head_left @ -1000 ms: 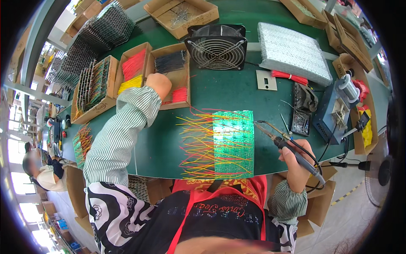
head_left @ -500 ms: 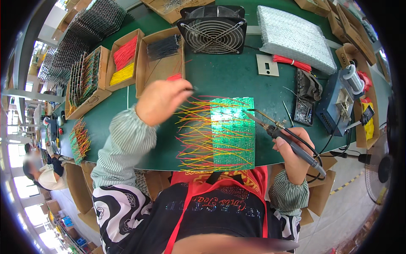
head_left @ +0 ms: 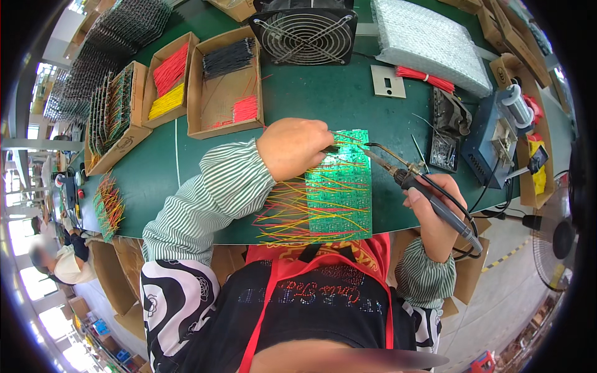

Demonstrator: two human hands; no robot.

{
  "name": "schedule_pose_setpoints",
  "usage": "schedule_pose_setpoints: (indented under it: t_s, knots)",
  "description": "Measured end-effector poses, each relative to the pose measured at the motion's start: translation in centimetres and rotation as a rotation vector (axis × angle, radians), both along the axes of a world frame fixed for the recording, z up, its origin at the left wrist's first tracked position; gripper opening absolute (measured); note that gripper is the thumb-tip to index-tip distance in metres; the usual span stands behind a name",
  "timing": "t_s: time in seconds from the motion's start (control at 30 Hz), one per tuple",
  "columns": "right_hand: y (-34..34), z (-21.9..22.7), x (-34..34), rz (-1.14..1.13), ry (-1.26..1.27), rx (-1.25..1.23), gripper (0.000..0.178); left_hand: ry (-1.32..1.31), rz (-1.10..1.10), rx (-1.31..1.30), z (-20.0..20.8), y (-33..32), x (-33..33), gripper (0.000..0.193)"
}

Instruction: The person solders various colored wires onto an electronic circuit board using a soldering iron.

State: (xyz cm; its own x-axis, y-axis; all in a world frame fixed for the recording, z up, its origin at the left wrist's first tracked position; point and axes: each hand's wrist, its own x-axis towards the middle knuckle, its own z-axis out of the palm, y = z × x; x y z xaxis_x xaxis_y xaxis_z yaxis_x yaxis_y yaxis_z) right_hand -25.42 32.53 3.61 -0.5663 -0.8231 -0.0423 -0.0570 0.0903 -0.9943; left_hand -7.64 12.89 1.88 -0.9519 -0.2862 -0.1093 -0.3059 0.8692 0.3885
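Far left, near the worktop's (head_left: pixel 186 161) left edge: a bundle of loose coloured wires (head_left: pixel 109 205), then cardboard boxes — one with upright boards (head_left: pixel 115 112), one with red and yellow wires (head_left: pixel 166 81), one with black and red wires (head_left: pixel 227 81).

Toward the near edge, at centre: a green circuit board (head_left: pixel 341 186), long axis running from near edge to far edge, yellow and red leads fanning off its left side. Left hand (head_left: pixel 292 146) curled at the board's far-left corner, fingertips pinched on something thin at the board's top edge — a wire, probably; too small to tell.

Just right of that: soldering iron (head_left: pixel 429 193), long axis slanting from lower right up to upper left, tip very close to the pinched fingers, over the board's far-right corner. Right hand (head_left: pixel 435 214) wrapped around its handle, off the board's right edge.

Behind, at the far edge: a black fan (head_left: pixel 305 34), a white padded sheet (head_left: pixel 429 40). Further right: a soldering station (head_left: pixel 497 133). Nothing between tip and board.
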Motion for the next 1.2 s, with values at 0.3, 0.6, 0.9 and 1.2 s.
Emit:
schedule_pose_setpoints:
  t_s: [0.3,0.6,0.9,1.2]
  knots:
    - [-0.1,-0.7,-0.8,0.012,0.016,0.007,0.017,-0.103,-0.070,0.064,0.7,1.5,0.9,0.015]
    - [-0.6,-1.5,-0.3,0.039,0.068,0.012,0.016,0.182,0.275,0.196,0.8,0.2,3.4,0.016]
    - [-2.1,-1.5,1.4,0.163,0.026,-0.010,0.018,0.099,0.427,0.241,-1.0,0.2,3.9,0.022]
    - [-3.5,-2.0,2.0,0.160,-0.017,0.092,0.019,0.155,0.457,0.386,-2.1,-0.4,4.1,0.027]
